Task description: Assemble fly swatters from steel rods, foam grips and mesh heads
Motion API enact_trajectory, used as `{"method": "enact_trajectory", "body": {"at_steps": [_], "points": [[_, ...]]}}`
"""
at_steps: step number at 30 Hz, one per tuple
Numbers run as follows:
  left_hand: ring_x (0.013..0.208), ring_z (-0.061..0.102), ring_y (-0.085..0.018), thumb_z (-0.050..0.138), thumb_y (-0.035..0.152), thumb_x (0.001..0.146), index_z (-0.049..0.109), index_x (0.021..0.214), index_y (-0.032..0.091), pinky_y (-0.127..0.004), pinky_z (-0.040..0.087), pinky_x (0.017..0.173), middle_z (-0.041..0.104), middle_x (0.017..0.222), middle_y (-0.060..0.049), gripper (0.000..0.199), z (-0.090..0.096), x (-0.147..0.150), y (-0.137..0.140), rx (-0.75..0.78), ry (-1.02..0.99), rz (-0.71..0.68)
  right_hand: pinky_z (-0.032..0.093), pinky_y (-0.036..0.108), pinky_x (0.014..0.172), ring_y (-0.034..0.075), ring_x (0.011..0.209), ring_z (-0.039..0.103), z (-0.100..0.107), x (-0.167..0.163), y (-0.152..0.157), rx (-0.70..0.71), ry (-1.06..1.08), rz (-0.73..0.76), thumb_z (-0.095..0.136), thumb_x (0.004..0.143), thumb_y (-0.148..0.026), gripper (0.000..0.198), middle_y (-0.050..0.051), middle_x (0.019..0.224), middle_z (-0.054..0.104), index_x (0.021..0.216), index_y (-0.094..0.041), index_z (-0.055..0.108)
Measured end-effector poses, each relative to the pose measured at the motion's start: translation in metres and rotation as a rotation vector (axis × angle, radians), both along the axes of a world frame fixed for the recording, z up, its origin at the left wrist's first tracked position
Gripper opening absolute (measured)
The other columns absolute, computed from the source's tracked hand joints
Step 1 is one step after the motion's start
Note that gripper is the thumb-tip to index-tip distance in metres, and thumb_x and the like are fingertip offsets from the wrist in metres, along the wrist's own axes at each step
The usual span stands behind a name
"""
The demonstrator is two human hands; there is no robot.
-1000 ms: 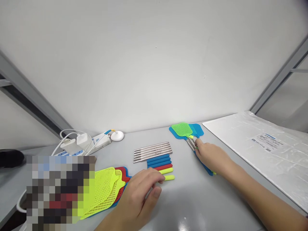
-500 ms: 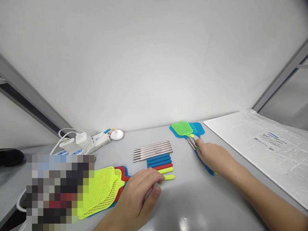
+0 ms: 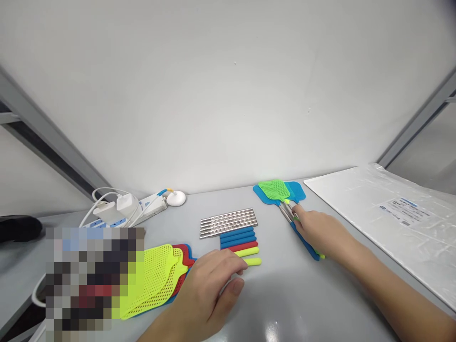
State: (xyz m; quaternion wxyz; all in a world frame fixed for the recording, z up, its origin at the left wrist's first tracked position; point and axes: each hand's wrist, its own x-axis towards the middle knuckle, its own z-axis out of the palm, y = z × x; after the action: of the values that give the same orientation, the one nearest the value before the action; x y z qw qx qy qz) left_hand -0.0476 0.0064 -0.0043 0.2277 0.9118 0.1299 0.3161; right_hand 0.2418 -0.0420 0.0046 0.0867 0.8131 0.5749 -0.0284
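Note:
My right hand (image 3: 317,230) has its fingers closed around the metal shaft of a fly swatter, in a small group of assembled swatters. A green mesh swatter head (image 3: 273,189) lies over blue swatter heads (image 3: 297,190), with blue handles (image 3: 305,242) towards me. My left hand (image 3: 215,285) hovers or rests, loosely curled with the thumb apart, over the yellow handles (image 3: 253,261); whether it touches them is hidden. Behind it lie a red handle (image 3: 244,246), several blue handles (image 3: 238,236) and a row of thin metal rods (image 3: 228,223).
Loose yellow mesh swatter heads (image 3: 153,275) overlap red and blue ones at the left. Beyond them are a power strip (image 3: 153,209) with chargers and cables and a white round device (image 3: 176,198). A white wrapped panel (image 3: 384,228) covers the right side. A pixelated patch hides the near left.
The view has shifted slightly, so most things appear a little further right. Both hands keep nearly the same places and poses.

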Motion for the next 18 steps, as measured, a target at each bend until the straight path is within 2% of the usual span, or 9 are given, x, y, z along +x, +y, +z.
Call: {"method": "enact_trajectory", "body": {"at_steps": [11, 18], "points": [[0.079, 0.062, -0.017, 0.042, 0.022, 0.095, 0.056, 0.106, 0.023, -0.031, 0.050, 0.071, 0.067, 0.087, -0.003, 0.018, -0.0035, -0.0012, 0.0006, 0.016, -0.016, -0.006, 0.026, 0.029, 0.052, 0.028, 0.071, 0.065, 0.0013, -0.0012, -0.0030, -0.027, 0.003, 0.016, 0.035, 0.097, -0.027, 0.032, 0.010, 0.079, 0.066, 0.124, -0.014, 0.047], [0.080, 0.062, -0.017, 0.041, 0.022, 0.096, 0.056, 0.105, 0.022, -0.030, 0.049, 0.072, 0.067, 0.086, -0.003, 0.018, -0.0029, -0.0013, 0.0006, 0.028, -0.008, -0.008, 0.024, 0.028, 0.052, 0.027, 0.071, 0.065, 0.0019, -0.0012, -0.0031, -0.023, 0.010, 0.013, 0.035, 0.097, -0.028, 0.036, 0.010, 0.080, 0.067, 0.129, -0.014, 0.044]]}}
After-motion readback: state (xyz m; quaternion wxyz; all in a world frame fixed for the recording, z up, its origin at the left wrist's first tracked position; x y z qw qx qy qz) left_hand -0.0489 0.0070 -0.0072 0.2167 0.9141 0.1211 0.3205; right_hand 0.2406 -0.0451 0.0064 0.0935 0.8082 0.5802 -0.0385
